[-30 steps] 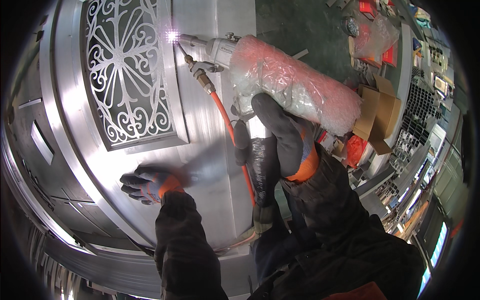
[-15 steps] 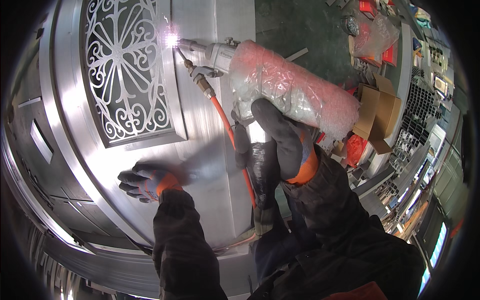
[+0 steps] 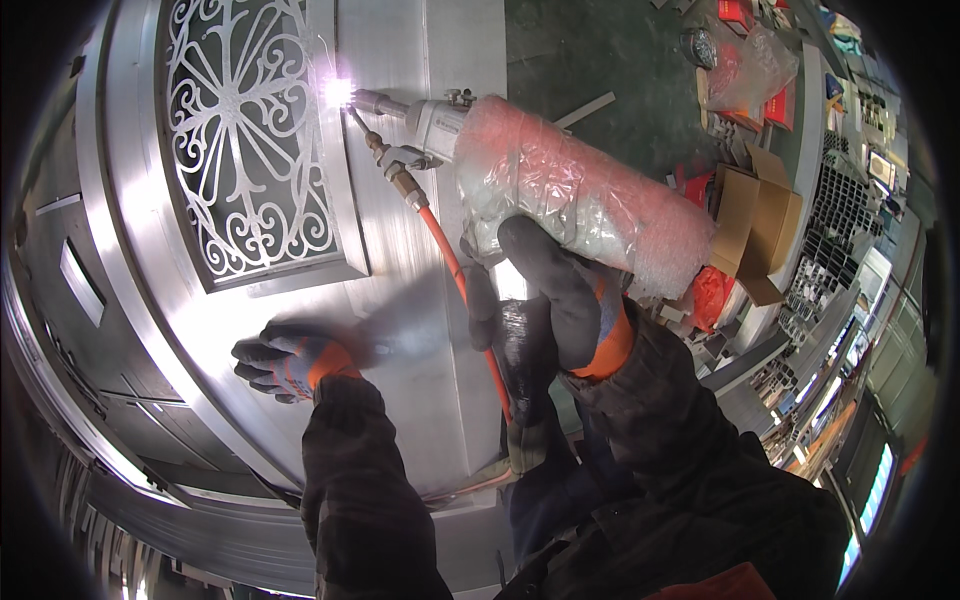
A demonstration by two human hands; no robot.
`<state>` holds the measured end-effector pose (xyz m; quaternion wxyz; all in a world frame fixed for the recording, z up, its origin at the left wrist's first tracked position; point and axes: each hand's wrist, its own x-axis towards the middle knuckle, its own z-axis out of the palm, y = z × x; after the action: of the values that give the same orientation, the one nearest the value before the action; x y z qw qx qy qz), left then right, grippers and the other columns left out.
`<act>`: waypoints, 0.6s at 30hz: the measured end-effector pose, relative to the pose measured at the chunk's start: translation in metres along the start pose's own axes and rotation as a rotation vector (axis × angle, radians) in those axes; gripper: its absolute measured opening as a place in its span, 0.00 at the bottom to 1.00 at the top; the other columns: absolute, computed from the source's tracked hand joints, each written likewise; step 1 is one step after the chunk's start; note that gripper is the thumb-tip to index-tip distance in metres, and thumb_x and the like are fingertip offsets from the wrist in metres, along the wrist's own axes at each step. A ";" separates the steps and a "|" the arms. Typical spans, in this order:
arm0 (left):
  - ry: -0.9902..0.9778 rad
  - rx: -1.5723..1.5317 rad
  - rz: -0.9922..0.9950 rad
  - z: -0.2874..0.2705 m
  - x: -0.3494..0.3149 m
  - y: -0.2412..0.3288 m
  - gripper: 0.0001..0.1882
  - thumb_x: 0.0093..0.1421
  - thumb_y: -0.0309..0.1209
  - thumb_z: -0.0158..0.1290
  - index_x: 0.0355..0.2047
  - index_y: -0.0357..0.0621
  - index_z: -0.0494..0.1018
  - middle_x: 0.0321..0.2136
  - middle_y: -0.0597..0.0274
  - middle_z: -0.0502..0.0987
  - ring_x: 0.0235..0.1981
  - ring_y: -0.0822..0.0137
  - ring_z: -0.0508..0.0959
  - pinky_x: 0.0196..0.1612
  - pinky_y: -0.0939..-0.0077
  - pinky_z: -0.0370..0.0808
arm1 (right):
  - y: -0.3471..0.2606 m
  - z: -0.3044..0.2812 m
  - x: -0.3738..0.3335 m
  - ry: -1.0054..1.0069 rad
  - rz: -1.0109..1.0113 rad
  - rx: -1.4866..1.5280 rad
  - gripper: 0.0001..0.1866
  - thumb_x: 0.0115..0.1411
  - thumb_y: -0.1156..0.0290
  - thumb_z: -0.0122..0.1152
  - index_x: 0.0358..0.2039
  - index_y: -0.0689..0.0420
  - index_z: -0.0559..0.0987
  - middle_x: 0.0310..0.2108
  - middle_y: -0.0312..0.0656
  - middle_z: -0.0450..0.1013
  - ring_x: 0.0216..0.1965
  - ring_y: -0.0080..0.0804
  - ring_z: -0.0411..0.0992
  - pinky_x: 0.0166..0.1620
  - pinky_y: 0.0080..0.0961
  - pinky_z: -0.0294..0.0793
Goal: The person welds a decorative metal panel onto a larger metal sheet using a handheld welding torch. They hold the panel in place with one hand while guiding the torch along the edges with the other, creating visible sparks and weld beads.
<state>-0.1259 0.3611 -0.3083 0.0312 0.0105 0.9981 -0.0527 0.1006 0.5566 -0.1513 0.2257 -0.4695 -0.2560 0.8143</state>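
Note:
My right hand (image 3: 560, 295), in a dark glove with an orange cuff, is wrapped round the handle of a welding gun (image 3: 585, 190). Pinkish bubble wrap covers the gun's body. Its nozzle (image 3: 380, 104) points left, at a glaring white-violet spot on the right side of a metal door's window frame (image 3: 348, 220). A thin metal feed tube with a brass fitting (image 3: 403, 184) meets the same spot, trailing an orange hose (image 3: 446, 250). My left hand (image 3: 290, 362), gloved alike, rests with fingers stretched out on the bare metal door panel (image 3: 420, 410).
A scrollwork grille (image 3: 240, 110) fills the door's window. Beyond the door's right edge, the dark floor carries a metal strip (image 3: 588, 110). Farther right are an opened cardboard box (image 3: 755, 220), a red plastic bag (image 3: 712, 298), clear wrapping (image 3: 755, 70) and stacked metal tubes (image 3: 840, 215).
The nozzle, feed tube and bright spot have shifted slightly down and left along the frame. My right hand has come slightly lower with the gun. My left hand stays almost in place.

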 end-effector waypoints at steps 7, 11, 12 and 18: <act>-0.024 -0.062 -0.021 -0.003 0.001 0.001 0.43 0.69 0.65 0.29 0.76 0.55 0.44 0.73 0.47 0.49 0.73 0.47 0.55 0.70 0.47 0.54 | 0.011 -0.007 -0.003 -0.117 -0.099 0.054 0.20 0.73 0.60 0.44 0.50 0.66 0.72 0.25 0.49 0.74 0.21 0.35 0.74 0.26 0.28 0.76; -0.029 -0.050 -0.025 -0.006 -0.001 0.003 0.43 0.69 0.64 0.28 0.76 0.54 0.45 0.73 0.47 0.50 0.74 0.47 0.52 0.70 0.46 0.54 | 0.011 -0.010 -0.006 -0.100 0.009 0.014 0.20 0.72 0.60 0.45 0.52 0.66 0.71 0.28 0.50 0.76 0.23 0.36 0.76 0.27 0.29 0.78; -0.041 -0.044 -0.035 -0.007 -0.002 0.005 0.43 0.70 0.64 0.28 0.76 0.54 0.45 0.73 0.47 0.50 0.74 0.47 0.52 0.70 0.46 0.54 | 0.012 -0.010 -0.008 -0.070 0.009 0.043 0.20 0.72 0.60 0.45 0.51 0.65 0.71 0.28 0.50 0.76 0.23 0.36 0.76 0.27 0.29 0.78; 0.039 -0.041 0.033 -0.013 -0.008 0.013 0.41 0.70 0.63 0.28 0.75 0.53 0.47 0.73 0.48 0.51 0.74 0.46 0.52 0.70 0.45 0.55 | 0.010 -0.005 -0.035 0.102 0.122 -0.007 0.19 0.72 0.59 0.46 0.46 0.64 0.73 0.27 0.44 0.76 0.23 0.31 0.75 0.27 0.25 0.75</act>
<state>-0.1182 0.3757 -0.2960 0.0129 0.0272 0.9991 -0.0315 0.1192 0.5287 -0.1372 0.1866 -0.5261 -0.2179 0.8006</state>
